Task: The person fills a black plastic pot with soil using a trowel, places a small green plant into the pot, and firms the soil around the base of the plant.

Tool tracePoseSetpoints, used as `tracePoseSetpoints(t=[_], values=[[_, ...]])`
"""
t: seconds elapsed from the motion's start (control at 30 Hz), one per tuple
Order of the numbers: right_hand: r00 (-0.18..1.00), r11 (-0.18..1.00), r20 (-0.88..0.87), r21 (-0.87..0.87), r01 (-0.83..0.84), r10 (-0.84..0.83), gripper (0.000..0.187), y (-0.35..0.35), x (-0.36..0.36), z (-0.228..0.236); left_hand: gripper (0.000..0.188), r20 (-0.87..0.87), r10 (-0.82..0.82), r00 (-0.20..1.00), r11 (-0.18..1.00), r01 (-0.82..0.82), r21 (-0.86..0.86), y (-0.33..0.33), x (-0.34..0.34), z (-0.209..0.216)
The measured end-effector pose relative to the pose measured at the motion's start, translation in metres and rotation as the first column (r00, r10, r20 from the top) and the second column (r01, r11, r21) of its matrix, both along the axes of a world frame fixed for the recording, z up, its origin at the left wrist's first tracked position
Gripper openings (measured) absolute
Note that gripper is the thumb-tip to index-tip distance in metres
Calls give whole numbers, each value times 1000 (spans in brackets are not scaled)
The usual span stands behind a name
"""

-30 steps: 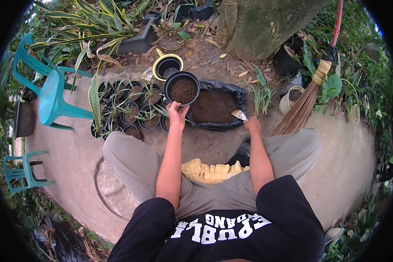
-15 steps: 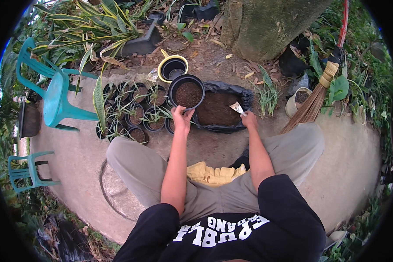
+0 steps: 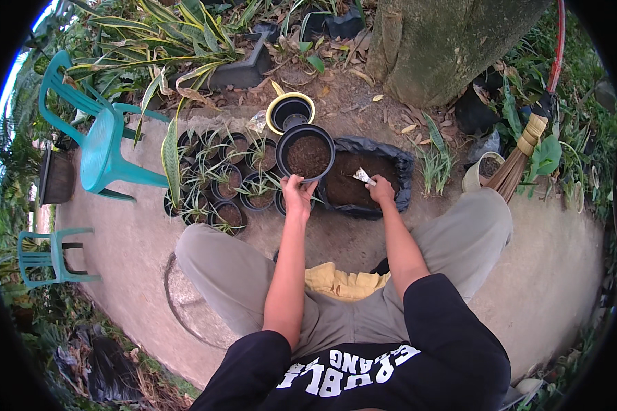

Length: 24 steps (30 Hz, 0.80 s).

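Observation:
My left hand (image 3: 299, 194) grips the near rim of a round black plant pot (image 3: 330, 148) with dark brown soil (image 3: 308, 156) inside, tilted a little towards me. To its right, my right hand (image 3: 382, 190) is closed round the handle of a small hand trowel (image 3: 364, 176) with a pale, soil-smeared blade. The trowel is over a black plastic bag (image 3: 406, 175), rolled open and filled with loose soil (image 3: 346, 192). Behind the held pot stands a cream-rimmed pot (image 3: 273, 113) with a black pot (image 3: 294, 107) inside it.
Several small black pots with spiky seedlings (image 3: 227, 182) crowd the left. Loose seedlings (image 3: 434, 168) lie right of the bag, near a whitish pot (image 3: 474, 177) and a broom (image 3: 517, 161). A tree trunk (image 3: 445, 51) rises behind; green plastic chairs (image 3: 104, 154) stand far left.
My right hand has brought the trowel leftward over the soil bag, nearer the held pot. The left hand keeps hold of the pot. The whole view has shifted slightly.

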State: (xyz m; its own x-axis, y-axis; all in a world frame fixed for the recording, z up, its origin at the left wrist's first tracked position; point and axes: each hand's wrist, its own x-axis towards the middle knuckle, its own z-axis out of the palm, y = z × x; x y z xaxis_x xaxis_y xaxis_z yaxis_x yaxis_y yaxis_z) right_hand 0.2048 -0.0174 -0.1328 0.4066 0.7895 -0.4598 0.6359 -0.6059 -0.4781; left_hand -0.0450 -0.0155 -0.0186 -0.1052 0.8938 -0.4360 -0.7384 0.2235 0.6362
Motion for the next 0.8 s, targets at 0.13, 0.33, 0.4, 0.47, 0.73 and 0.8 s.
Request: tracePoseSetpoints(t=[0.13, 0.33, 0.4, 0.47, 0.73, 0.8], values=[[998, 1000, -56, 3, -8, 8, 33, 2, -16, -5, 26, -12, -15, 1000, 1000, 15, 20, 0, 0, 4], [993, 996, -112, 85, -19, 28, 33, -7, -6, -20, 28, -8, -10, 1000, 1000, 10, 15, -1, 2, 4], [992, 990, -124, 143, -18, 36, 33, -11, 2, -23, 30, 3, -32, 999, 999, 31, 30, 0, 3, 3], [992, 975, -119, 221, -19, 46, 33, -17, 14, -27, 32, 0, -46, 999, 998, 46, 31, 0, 9, 6], [970, 956, -197, 282, -85, 145, 32, -28, 66, 16, 41, -39, -154, 987, 988, 155, 6, -1, 28, 7], [965, 950, -182, 283, -134, 190, 32, -30, 64, 54, 42, -44, -181, 983, 983, 182, 22, -2, 20, -4]])
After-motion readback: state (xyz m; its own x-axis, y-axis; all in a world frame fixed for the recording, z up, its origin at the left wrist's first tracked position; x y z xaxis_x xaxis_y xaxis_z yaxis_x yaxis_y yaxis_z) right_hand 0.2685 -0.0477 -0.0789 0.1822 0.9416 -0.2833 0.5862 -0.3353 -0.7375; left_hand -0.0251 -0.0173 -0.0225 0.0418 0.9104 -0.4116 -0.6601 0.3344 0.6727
